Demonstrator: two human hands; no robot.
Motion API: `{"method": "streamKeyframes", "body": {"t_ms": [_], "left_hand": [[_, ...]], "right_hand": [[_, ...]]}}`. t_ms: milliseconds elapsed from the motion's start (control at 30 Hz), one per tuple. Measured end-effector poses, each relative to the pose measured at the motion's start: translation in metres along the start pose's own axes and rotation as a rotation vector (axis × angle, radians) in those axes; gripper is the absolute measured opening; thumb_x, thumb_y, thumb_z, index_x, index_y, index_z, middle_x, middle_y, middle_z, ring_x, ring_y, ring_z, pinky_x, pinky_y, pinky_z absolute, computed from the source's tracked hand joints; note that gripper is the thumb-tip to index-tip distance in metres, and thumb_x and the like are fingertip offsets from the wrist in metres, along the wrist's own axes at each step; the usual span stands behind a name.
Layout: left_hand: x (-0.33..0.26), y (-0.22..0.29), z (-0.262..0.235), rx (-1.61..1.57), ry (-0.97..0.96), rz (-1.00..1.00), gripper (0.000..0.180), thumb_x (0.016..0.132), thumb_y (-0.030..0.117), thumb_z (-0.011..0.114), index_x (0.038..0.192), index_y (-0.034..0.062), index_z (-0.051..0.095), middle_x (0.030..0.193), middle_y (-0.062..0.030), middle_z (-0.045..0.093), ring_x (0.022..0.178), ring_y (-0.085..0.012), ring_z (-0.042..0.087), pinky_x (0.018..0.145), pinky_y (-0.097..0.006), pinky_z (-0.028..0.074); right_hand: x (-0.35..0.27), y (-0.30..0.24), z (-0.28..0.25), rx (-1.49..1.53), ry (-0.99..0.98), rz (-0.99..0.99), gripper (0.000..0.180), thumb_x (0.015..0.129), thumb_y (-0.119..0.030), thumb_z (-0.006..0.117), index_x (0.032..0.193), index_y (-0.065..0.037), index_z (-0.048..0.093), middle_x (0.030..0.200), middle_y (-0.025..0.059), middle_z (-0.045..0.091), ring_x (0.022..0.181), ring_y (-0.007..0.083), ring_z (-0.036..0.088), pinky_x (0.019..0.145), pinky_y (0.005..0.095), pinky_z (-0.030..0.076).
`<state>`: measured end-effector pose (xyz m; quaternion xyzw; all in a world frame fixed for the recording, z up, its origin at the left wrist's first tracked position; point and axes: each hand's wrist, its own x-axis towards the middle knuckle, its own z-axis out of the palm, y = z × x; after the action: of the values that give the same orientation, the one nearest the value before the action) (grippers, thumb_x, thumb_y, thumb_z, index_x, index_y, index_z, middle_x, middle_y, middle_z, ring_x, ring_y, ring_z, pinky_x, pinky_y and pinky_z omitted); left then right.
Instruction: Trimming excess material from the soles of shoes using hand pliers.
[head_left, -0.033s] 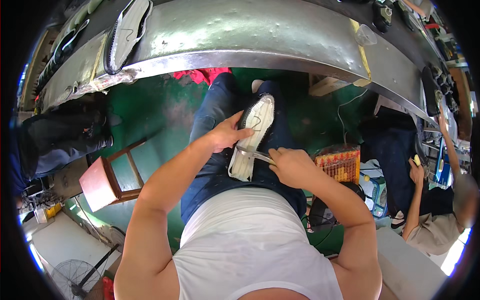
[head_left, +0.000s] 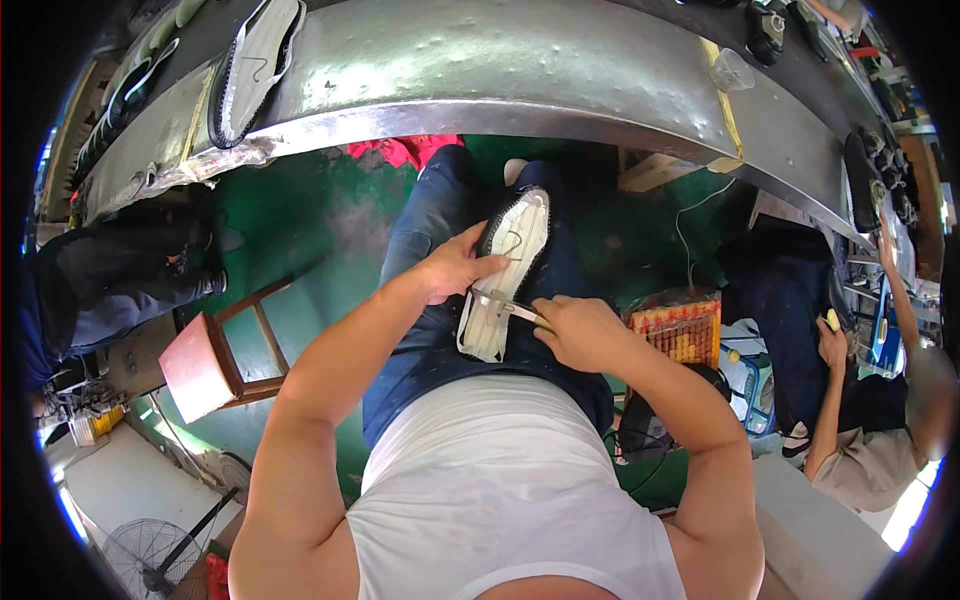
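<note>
Fingers of the left hand (head_left: 452, 270) closed on the left edge of the shoe (head_left: 525, 215), thumb flat over its pale underside; those tucked beneath cannot be seen. Landmark for this entry: the shoe. It lies underside up above the blue trousers (head_left: 410, 230), tilted, far end leaning right, dark stitched rim showing round that end. Hook-shaped dark line on the underside, ahead of the thumb; drawn or laid on, cannot tell. To the right of the shoe's near half, the right hand (head_left: 580, 333) has its fingers curled round the handle of a metal tool (head_left: 520, 311). Tool head crosses the shoe to its left edge, just nearer than the left thumb; exact kind of tool and firm contact not resolved. Beyond the shoe, metal bench (head_left: 500, 60); far off to its upper left, a second pale-soled shoe (head_left: 245, 85) on that bench. Judgement: the step looks like edge work with the tool. For good results, brace the shoe against the thighs so it cannot roll; keep the left thumb out of the tool's line; hold the head low and square to the edge; use short, even effort, since the pale layer looks thin and could tear or wrinkle.
</note>
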<state>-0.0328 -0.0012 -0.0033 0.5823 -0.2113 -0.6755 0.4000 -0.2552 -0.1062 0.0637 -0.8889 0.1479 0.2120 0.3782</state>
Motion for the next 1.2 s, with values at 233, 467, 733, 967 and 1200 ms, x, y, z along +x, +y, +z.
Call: {"method": "streamKeyframes", "body": {"t_ms": [233,467,733,967,1200], "left_hand": [[0.001,-0.003,0.002,-0.108,0.037,0.009,0.065,0.093,0.016,0.068,0.148,0.0100,0.034,0.121,-0.0043,0.063,0.100,-0.0112,0.064,0.070,-0.028,0.057],[0.004,-0.020,-0.005,-0.071,0.081,0.079,0.073,0.091,0.013,0.069,0.152,0.0071,0.030,0.128,-0.0103,0.061,0.113,-0.0189,0.060,0.092,-0.035,0.052],[-0.044,-0.043,0.029,-0.104,-0.005,0.103,0.089,0.097,0.020,0.062,0.160,0.0166,-0.001,0.158,-0.0091,0.031,0.143,-0.0190,0.029,0.119,-0.034,0.019],[-0.036,-0.051,0.045,-0.222,0.119,0.107,0.090,0.096,0.018,0.063,0.160,0.0176,0.001,0.153,-0.0106,0.039,0.137,-0.0195,0.039,0.114,-0.030,0.028],[-0.031,-0.057,0.046,-0.134,0.183,0.124,0.088,0.097,0.018,0.061,0.160,0.0151,-0.001,0.153,-0.0155,0.037,0.137,-0.0212,0.040,0.114,-0.031,0.029]], "right_hand": [[0.003,-0.020,-0.002,-0.277,0.064,-0.003,0.021,0.088,-0.017,0.065,0.099,0.000,0.060,0.093,0.0206,0.067,0.085,0.0353,0.068,0.075,0.0455,0.054],[-0.007,0.016,0.045,0.037,0.223,-0.064,0.026,0.089,-0.024,0.065,0.103,-0.002,0.062,0.093,0.0189,0.067,0.085,0.0381,0.066,0.076,0.0476,0.052],[-0.035,0.015,0.047,0.063,0.039,0.133,0.025,0.091,-0.022,0.061,0.101,0.001,0.058,0.093,0.0234,0.066,0.084,0.0405,0.066,0.076,0.0475,0.053],[-0.041,0.008,0.049,-0.194,0.174,0.059,0.014,0.087,-0.012,0.058,0.094,0.001,0.057,0.088,0.0182,0.065,0.080,0.0330,0.068,0.070,0.0409,0.056],[-0.039,0.006,0.051,-0.256,0.066,0.063,0.017,0.089,-0.014,0.058,0.096,0.001,0.060,0.089,0.0219,0.066,0.082,0.0383,0.068,0.072,0.0451,0.055]]}}
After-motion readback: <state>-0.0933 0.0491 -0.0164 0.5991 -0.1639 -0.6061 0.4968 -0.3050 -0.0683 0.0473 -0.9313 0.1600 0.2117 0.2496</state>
